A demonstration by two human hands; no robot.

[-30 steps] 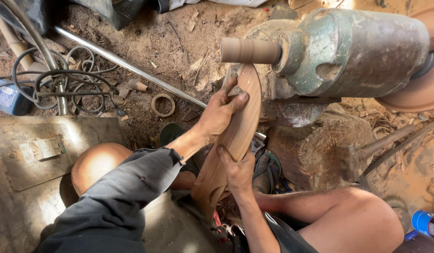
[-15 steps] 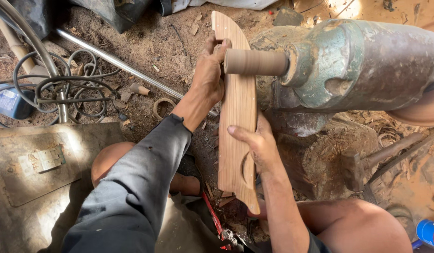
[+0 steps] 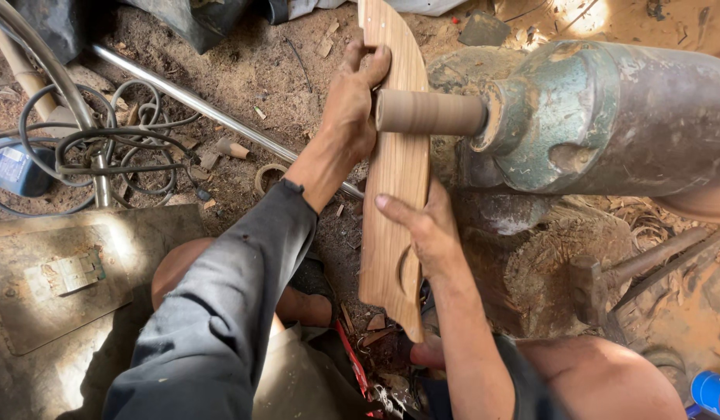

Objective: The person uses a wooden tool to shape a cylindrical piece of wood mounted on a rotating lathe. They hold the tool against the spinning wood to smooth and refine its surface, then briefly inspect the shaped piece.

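One board (image 3: 395,167), pale sawn wood with fine straight grain, long and flat. Its outer edge is curved along the upper half; the lower end carries a rounded notch and tapers to a point. It stands roughly upright, pressed against the side of one drum (image 3: 430,113), a short sandy-brown cylinder of dull, gritty finish projecting from the machine (image 3: 609,117).

Left hand (image 3: 350,105): clamped on the upper left edge of the board, fingers curled over the face just above the drum. Sleeve is dark grey cloth, dusty.

Right hand (image 3: 426,225): gripping the board at mid-length from the right edge, thumb lying across the face, fingers behind and out of sight. It sits just below the drum.

The machine housing is cast metal, rounded, with worn green paint, chips and rust showing. It rests on a rough stump (image 3: 531,272) with bark-like, fibrous surface.

Ground: packed earth covered with sawdust and chips. One bright steel pipe (image 3: 212,109) runs diagonally behind the left arm. One tangle of black cable (image 3: 103,148) lies at the left, strands not countable. One small wooden ring (image 3: 268,177) lies near the pipe. One flat grey metal plate (image 3: 64,272), scuffed, occupies the lower left. Two bare knees in view.
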